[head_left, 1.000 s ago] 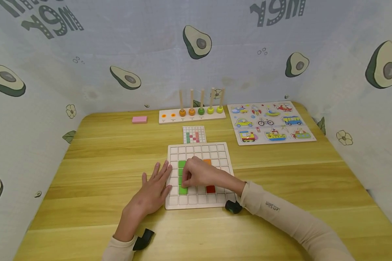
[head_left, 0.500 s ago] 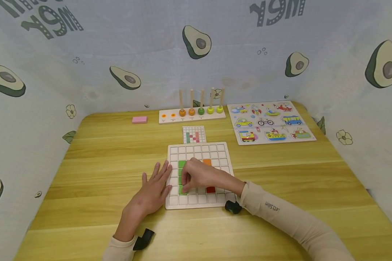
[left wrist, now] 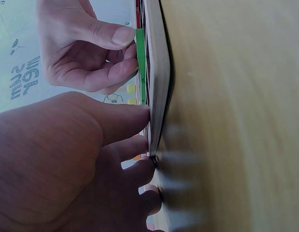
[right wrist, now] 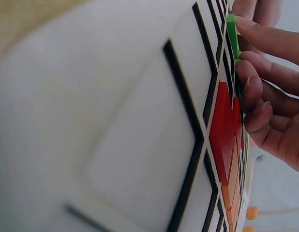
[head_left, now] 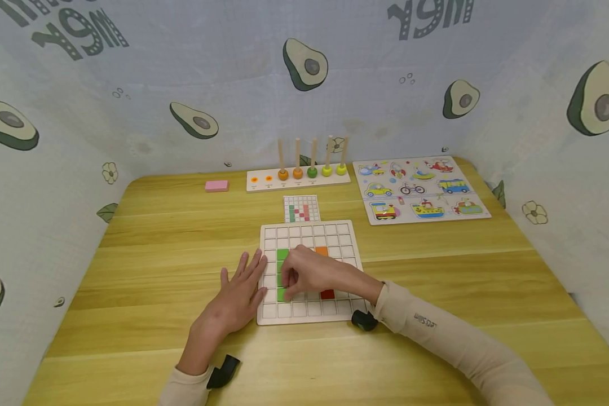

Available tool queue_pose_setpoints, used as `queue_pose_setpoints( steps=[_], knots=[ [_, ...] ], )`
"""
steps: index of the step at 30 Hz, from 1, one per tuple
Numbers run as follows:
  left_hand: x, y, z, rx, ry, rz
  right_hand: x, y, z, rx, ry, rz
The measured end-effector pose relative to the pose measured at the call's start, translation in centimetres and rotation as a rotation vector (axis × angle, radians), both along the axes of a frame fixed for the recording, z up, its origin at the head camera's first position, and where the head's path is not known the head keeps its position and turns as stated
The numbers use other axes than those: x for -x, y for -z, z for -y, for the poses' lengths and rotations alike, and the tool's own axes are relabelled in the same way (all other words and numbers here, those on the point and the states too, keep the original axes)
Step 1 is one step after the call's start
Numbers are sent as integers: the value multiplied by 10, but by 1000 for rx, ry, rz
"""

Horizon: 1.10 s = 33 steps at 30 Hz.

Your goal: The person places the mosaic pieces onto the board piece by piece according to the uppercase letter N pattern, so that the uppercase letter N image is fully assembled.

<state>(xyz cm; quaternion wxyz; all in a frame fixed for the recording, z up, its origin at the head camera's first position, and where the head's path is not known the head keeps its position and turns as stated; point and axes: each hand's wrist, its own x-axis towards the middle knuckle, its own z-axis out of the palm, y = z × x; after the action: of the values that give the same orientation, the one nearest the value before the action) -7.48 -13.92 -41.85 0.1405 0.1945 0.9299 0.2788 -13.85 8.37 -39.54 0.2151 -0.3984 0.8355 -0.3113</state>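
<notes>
A white grid board [head_left: 304,313] lies flat on the wooden table. Several green square tiles run down its left side; an orange tile [head_left: 322,251] and a red tile [head_left: 327,294] show farther right. My right hand [head_left: 312,270] pinches the lowest green tile [left wrist: 140,46] between thumb and fingertips; in the left wrist view that tile looks slightly tilted off the board. In the right wrist view, the thumb and fingers touch opposite ends of the green tile [right wrist: 232,36]. With its fingers spread, my left hand [head_left: 233,298] rests on the board's left edge. Tiles under my right hand are hidden.
Behind the board lies a small pattern card [head_left: 301,209] with coloured squares. Farther back stands a pegged counting stand [head_left: 298,181] with beads. A pink block [head_left: 216,186] is at the back left, a vehicle picture puzzle [head_left: 422,190] at the back right.
My right hand's thumb has slid slightly down over the lowest green tile, towards its near edge. The left hand and the board have stayed put.
</notes>
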Motion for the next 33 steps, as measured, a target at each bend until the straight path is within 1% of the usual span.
queue_pose_setpoints(
  steps=[4,10,29,33],
  knots=[
    [-1,0,0,10,-2,4,0,1,0,-20,-3,-7],
    [-1,-1,-1,-9,3,-2,0,0,0,-41,1,-25],
    [0,-1,-1,-7,6,-3,0,1,-2,-17,9,-32],
    [0,-1,-2,-10,8,-4,3,-5,-10,12,39,-36]
  ],
)
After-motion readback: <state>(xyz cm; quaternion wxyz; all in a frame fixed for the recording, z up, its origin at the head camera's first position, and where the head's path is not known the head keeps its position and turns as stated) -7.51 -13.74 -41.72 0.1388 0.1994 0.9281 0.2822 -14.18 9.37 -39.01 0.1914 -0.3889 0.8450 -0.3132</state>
